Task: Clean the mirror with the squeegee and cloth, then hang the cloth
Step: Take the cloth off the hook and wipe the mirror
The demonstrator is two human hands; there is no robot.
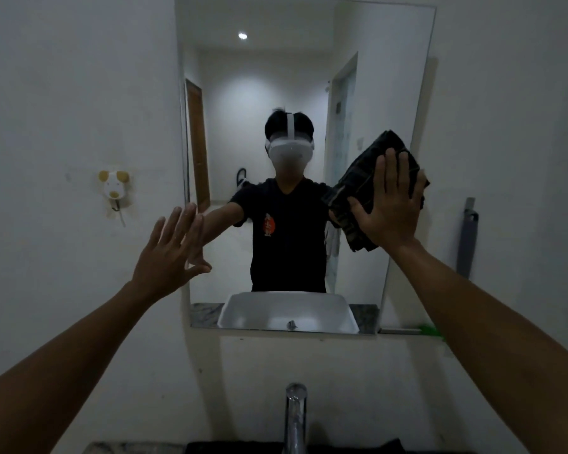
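Note:
A large frameless mirror (295, 77) hangs on the white wall above the basin. My right hand (391, 204) lies flat, fingers spread, pressing a dark folded cloth (358, 178) against the glass near the mirror's right edge. My left hand (171, 253) is open and holds nothing, its fingertips at the mirror's left edge. A grey squeegee (468, 237) hangs upright on the wall just right of the mirror, apart from both hands.
A small dog-shaped wall hook (114, 188) sits on the wall left of the mirror. A chrome tap (295, 417) rises at the bottom centre. A green object (433, 330) lies by the mirror's lower right corner.

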